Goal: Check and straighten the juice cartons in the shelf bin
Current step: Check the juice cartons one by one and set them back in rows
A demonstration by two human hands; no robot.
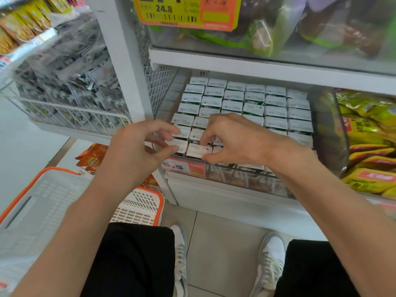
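White tops and dark green sides mark the juice cartons (255, 99), packed in tight rows in the shelf bin (252, 179), a low compartment with a clear front wall. They stand on end, long axis running down into the bin and flat tops facing up. The longer edge of each top lies across the bin, and the rows run back toward the rear of the shelf.

Both hands work at the front left corner. The left hand (139, 146) is curled: its thumb presses the front edge of the corner carton (179, 146) and its forefinger hooks over from behind, so the carton sits pinched in that narrow gap. The other fingers are bent and touch nothing that can be made out. The right hand (233, 138) reaches in from the right and nips the next carton (198, 150), just beside the corner one, between thumb at the front and bent forefinger at the back. Its remaining fingers are folded over the row behind.

Small print on the carton tops is too blurred to read. An orange price tag (185, 167) on the bin front reads 6.5. A yellow label (186, 11) on the shelf above shows 24.8 over a barcode.
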